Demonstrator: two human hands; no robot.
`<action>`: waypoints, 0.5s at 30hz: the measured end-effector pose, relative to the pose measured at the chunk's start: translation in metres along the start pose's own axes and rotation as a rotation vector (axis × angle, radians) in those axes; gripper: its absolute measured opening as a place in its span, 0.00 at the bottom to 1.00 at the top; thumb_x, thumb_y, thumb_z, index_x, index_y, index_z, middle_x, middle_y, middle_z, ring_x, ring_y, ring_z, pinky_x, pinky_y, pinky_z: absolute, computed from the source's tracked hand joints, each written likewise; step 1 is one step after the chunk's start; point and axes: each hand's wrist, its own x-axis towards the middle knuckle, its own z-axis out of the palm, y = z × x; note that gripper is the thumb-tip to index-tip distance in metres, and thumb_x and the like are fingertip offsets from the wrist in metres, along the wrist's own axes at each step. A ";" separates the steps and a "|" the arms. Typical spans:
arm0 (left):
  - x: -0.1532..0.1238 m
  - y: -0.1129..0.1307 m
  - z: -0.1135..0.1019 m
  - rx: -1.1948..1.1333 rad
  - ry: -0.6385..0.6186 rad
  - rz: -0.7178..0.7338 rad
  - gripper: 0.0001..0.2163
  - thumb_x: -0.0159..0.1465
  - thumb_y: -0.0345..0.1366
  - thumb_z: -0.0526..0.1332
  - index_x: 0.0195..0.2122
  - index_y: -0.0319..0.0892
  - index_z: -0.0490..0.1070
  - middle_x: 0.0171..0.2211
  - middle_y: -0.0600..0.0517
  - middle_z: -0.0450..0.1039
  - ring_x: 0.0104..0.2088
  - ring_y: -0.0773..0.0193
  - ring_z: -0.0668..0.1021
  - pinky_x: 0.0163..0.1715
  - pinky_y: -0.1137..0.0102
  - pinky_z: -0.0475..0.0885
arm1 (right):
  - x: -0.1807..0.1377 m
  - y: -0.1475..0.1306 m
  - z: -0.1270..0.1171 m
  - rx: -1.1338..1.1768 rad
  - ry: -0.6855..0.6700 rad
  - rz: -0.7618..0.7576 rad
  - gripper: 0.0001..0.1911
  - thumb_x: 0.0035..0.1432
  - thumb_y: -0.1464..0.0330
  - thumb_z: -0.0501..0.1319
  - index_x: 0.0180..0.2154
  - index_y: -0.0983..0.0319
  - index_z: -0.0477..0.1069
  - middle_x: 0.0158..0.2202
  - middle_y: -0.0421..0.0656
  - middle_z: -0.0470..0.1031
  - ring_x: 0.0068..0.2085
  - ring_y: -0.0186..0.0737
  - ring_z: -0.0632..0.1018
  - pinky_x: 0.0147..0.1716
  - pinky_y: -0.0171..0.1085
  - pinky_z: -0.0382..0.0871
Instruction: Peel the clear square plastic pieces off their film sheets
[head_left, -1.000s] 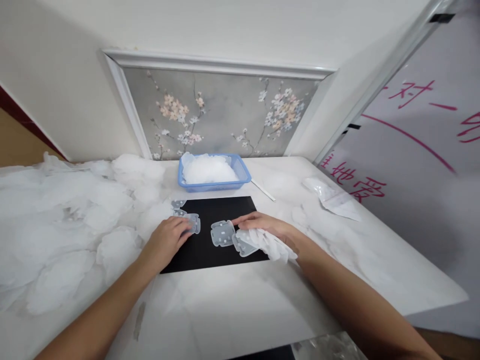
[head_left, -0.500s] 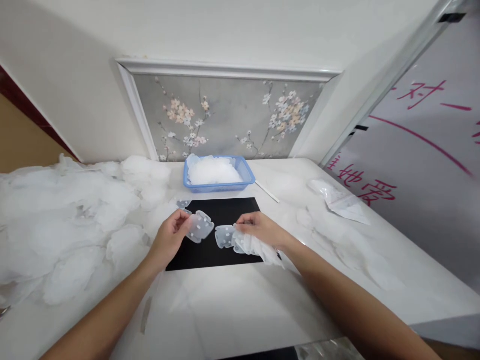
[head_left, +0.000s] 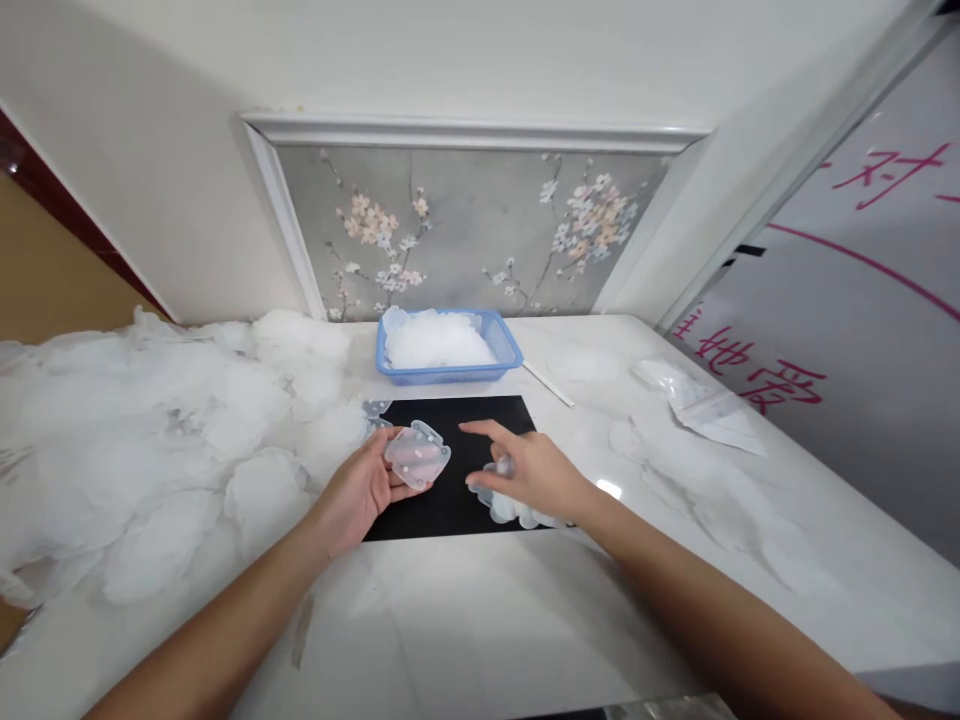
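Note:
My left hand [head_left: 367,490] holds a translucent frosted plastic piece [head_left: 418,455] with rounded tabs and small white dots, fingers behind it and my thumb at its edge. It is over the left part of a black mat [head_left: 450,410]. Across from it, my right hand [head_left: 529,465] has index finger and thumb spread apart; its other fingers are curled and partly hidden. A small translucent bit [head_left: 504,465] shows by those fingers. Beneath this hand is an overlapping row of similar plastic pieces [head_left: 517,512], partly covered by the hand. More pieces [head_left: 375,410] lie at the mat's far left corner.
Behind the mat stands a blue plastic basket [head_left: 450,377] full of white translucent pieces. A large heap of similar pieces [head_left: 150,420] covers the table's left side. A thin white stick [head_left: 549,384] lies right of the basket, and a clear plastic bag [head_left: 705,410] farther right.
My right thumb and index finger have parted from the plastic piece they pinched. My left hand has turned palm upward and moved slightly right with its piece. The view has shifted a little.

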 end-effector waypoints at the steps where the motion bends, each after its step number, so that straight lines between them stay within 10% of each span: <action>1: 0.000 -0.001 0.000 -0.004 -0.013 -0.005 0.16 0.69 0.47 0.50 0.47 0.42 0.68 0.48 0.45 0.77 0.48 0.52 0.79 0.54 0.51 0.68 | -0.001 -0.001 0.002 -0.071 0.019 -0.062 0.28 0.57 0.55 0.62 0.58 0.55 0.63 0.24 0.35 0.71 0.23 0.35 0.71 0.27 0.33 0.61; 9: -0.006 -0.003 0.005 -0.004 -0.115 -0.024 0.16 0.68 0.48 0.51 0.49 0.44 0.68 0.47 0.47 0.77 0.48 0.55 0.78 0.56 0.51 0.66 | -0.002 -0.004 0.024 -0.306 0.196 -0.392 0.19 0.64 0.61 0.57 0.54 0.60 0.69 0.22 0.38 0.74 0.23 0.34 0.72 0.26 0.33 0.59; 15: -0.006 -0.003 0.001 0.384 -0.094 0.059 0.24 0.68 0.54 0.46 0.58 0.44 0.60 0.49 0.44 0.75 0.51 0.53 0.77 0.55 0.54 0.67 | 0.000 -0.008 0.022 -0.019 0.159 -0.219 0.15 0.63 0.66 0.54 0.44 0.57 0.77 0.28 0.41 0.77 0.27 0.34 0.72 0.30 0.33 0.61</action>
